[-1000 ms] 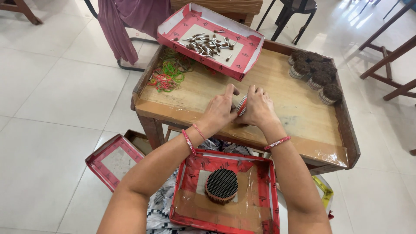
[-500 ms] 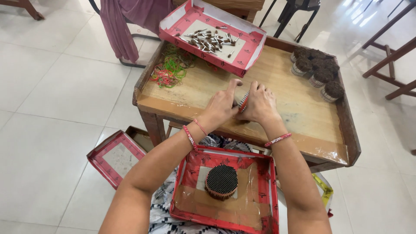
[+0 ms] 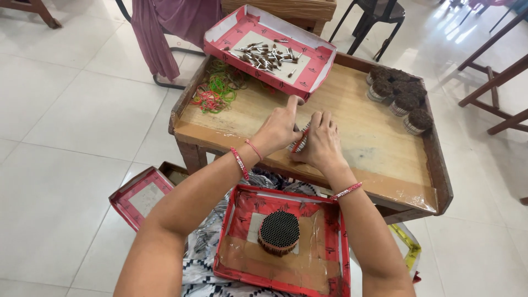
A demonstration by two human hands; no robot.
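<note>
Both hands, left hand point(image 3: 279, 129) & right hand point(image 3: 322, 144), fingers curled shut round a small red-banded bundle point(image 3: 300, 140) on the wooden table point(image 3: 352, 110), w/ rubber bands point(image 3: 217, 88) nearby.

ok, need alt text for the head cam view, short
Seen from above, a person's left hand and right hand press together on a small bundle with a red band on a low wooden table. The table also holds loose rubber bands, a red tray of small sticks and round dark bundles; another red tray on the lap holds one honeycomb-faced bundle.
</note>
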